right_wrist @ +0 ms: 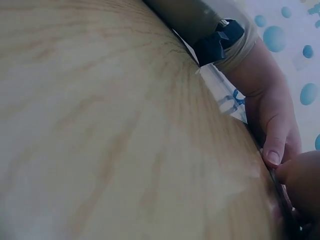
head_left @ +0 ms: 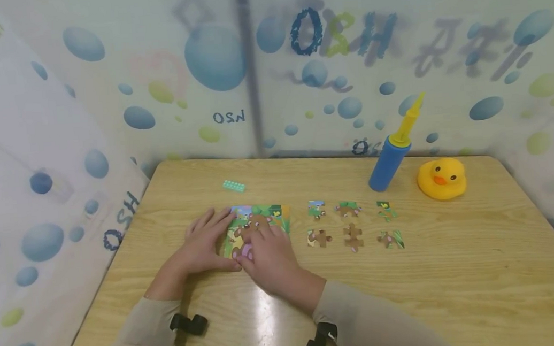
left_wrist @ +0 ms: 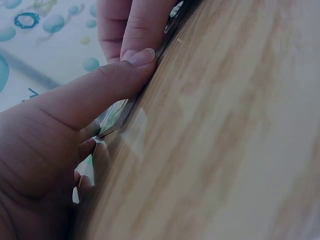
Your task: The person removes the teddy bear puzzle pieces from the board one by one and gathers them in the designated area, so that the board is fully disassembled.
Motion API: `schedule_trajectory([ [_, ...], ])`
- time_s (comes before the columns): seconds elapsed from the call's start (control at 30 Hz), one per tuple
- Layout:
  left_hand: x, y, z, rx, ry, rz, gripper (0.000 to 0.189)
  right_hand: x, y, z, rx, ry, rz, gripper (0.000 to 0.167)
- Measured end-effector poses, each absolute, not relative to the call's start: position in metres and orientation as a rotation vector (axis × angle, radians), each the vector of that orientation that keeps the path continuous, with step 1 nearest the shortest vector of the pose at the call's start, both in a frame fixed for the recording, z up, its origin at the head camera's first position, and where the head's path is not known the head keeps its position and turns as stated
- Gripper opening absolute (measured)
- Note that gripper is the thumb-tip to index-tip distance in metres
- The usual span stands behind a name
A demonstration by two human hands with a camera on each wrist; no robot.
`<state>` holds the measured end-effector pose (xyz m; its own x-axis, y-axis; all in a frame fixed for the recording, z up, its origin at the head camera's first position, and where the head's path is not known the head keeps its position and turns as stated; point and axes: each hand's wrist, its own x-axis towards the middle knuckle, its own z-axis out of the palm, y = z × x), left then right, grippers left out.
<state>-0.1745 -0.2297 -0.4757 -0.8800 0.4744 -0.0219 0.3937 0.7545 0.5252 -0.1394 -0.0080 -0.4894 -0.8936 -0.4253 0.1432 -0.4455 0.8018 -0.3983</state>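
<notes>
Fingers (head_left: 269,239) on puzzle (head_left: 249,228), brown bear, purple belly

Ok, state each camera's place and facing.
Head: head-worn, facing forward and down at the bear picture, left hand, right hand.
Left wrist: wrist-worn, facing along the tabletop; left hand close, right hand beyond.
Right wrist: wrist-worn, facing across tabletop toward left hand; right hand lower right.
Both wrist views share tabletop, left hand, right hand.

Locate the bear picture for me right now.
In the head view, the bear picture lies just left of centre on the table, left hand at its left edge, right hand over it, loose puzzle pieces to its right.
</notes>
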Motion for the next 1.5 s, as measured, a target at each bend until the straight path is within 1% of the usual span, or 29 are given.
schedule_trajectory([
  [0.1, -0.1745, -0.2298, -0.4760, 0.696, 2.798, 0.782, 0.131, -0.1392, -0.0084, -0.4893, 0.683, -2.942, 0.704, 0.042],
  [0.17, -0.1744, -0.2300, -0.4762, 0.694, 2.799, 0.782, 0.132, -0.1393, -0.0083, -0.4888, 0.680, -2.940, 0.720, 0.041],
  [0.47, -0.1752, -0.2299, -0.4786, 0.731, 2.807, 0.818, 0.131, -0.1422, -0.0066, -0.4862, 0.697, -2.922, 0.761, 0.042],
  [0.67, -0.1772, -0.2304, -0.4790, 0.702, 2.786, 0.775, 0.132, -0.1423, -0.0059, -0.4893, 0.688, -2.918, 0.749, 0.041],
  [0.9, -0.1778, -0.2304, -0.4792, 0.685, 2.778, 0.762, 0.133, -0.1419, -0.0062, -0.4905, 0.681, -2.831, 0.827, 0.034],
  [1.07, -0.1771, -0.2305, -0.4788, 0.693, 2.776, 0.767, 0.134, -0.1387, -0.0047, -0.4903, 0.684, -2.787, 0.924, 0.034],
  [1.3, -0.1776, -0.2308, -0.4792, 0.696, 2.768, 0.778, 0.134, -0.1406, -0.0013, -0.4936, 0.860, -2.573, 1.042, 0.012],
  [1.37, -0.1776, -0.2311, -0.4794, 0.694, 2.766, 0.775, 0.133, -0.1409, -0.0007, -0.4932, 0.909, -2.521, 1.052, 0.013],
  [1.5, -0.1776, -0.2315, -0.4789, 0.689, 2.767, 0.769, 0.134, -0.1411, 0.0000, -0.4948, 0.946, -2.489, 1.068, 0.023],
])
